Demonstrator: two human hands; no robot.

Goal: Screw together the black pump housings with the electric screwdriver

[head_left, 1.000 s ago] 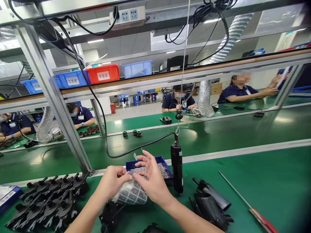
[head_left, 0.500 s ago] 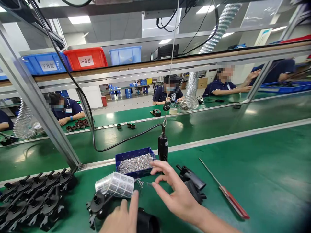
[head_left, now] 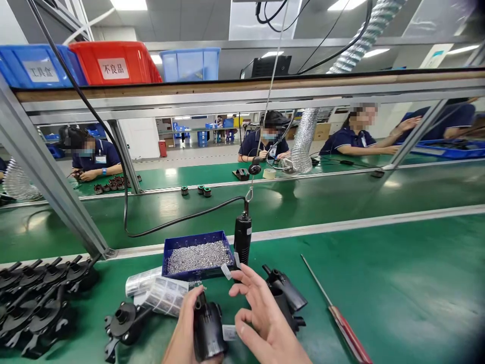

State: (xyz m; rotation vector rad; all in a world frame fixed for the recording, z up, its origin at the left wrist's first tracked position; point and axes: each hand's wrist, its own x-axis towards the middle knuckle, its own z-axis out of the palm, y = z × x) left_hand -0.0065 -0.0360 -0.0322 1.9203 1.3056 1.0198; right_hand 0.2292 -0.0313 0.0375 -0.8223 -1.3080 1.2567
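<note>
My left hand is wrapped around a black cylindrical plastic housing with a short spout on top, held upright near the bench's front. Beside it, my right hand has a small clear sticker at the tips of its thumb and forefinger, its far end against or just beside the housing. Two more small stickers cling to the tips of the other fingers, which are spread. Left of my hands lies a curled sheet of silvery stickers.
A blue tray holds many tiny metal parts. A black power screwdriver hangs behind my right hand. More black housings and a red-handled screwdriver lie right; black assemblies stand left. Co-workers sit across the line.
The black housing, earlier lying at the front edge, is now upright in my left hand. My right hand has come down beside it, and stickers now show on its fingertips. The view has shifted.
</note>
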